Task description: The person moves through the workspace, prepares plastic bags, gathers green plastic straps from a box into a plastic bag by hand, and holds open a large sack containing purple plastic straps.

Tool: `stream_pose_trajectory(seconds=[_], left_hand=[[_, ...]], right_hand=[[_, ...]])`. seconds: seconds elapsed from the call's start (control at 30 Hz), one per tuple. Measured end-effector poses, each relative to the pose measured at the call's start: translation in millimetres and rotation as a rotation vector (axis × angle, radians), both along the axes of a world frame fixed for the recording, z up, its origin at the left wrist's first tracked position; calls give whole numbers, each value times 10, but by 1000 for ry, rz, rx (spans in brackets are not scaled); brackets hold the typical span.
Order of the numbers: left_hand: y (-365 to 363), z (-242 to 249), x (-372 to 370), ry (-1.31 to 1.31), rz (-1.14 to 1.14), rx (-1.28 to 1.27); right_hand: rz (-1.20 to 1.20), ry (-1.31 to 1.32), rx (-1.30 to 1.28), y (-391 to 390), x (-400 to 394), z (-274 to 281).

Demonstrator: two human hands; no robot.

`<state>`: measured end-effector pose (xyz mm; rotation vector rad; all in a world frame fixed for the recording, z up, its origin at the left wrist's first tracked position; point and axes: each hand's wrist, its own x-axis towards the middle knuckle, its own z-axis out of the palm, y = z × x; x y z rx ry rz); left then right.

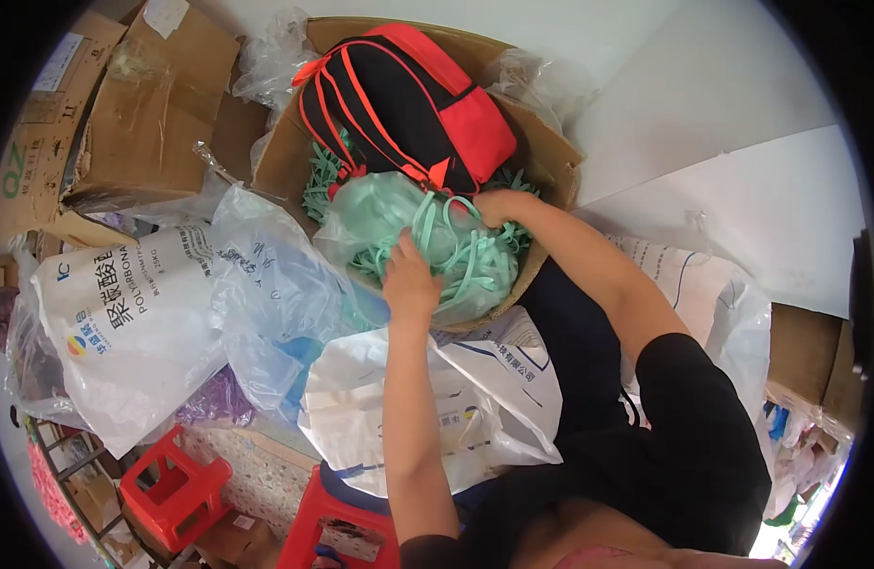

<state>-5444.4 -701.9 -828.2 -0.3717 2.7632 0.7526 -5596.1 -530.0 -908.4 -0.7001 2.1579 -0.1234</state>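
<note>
Left hand (410, 281) on green straps (465, 254), right hand (499, 206) gripping them, backpack (404, 100) behind

Both your arms are stretched forward and away from you, bare from the short black sleeves down. Your left hand (410, 282) lies palm down with the wrist straight, its fingers (400, 248) bent and pressing downward, the thumb side turned toward your other hand. Your right hand (500, 206) sits just beyond and to the right of those fingers, curled into a loose fist with the knuckles up, the forearm angling back toward your shoulder.
</note>
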Motion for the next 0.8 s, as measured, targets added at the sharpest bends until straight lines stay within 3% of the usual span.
stream_pose_trajectory(seconds=[0.03,0.1,0.2,0.3,0.4,0.5,0.6,0.63,0.7,0.73,0.8], left_hand=[[-35,10,24,-22,15,46],[-114,27,137,-72,54,136],[-161,253,222,-25,-17,-30],[-219,343,271,137,65,-125],[-245,309,263,184,148,-219],[-317,296,267,203,66,-119],[-528,291,111,388,160,-168],[-581,265,16,514,94,-286],[-702,147,-240,768,-41,-525],[-810,-38,-354,773,-63,-500],[-1045,-447,-549,786,-114,-447]], right_hand=[[64,10,27,0,10,234],[-111,-65,-154,135,8,447],[-346,-162,-344,400,-70,854],[-361,-143,-524,456,-45,1527],[-231,0,-651,377,-26,1867],[-197,90,-828,89,169,2262],[-335,-19,-762,-230,329,2385],[-358,-14,-806,-346,398,2330],[-349,-47,-829,-575,552,2000],[-320,-84,-808,-674,640,1763],[-256,103,-632,-851,934,1284]])
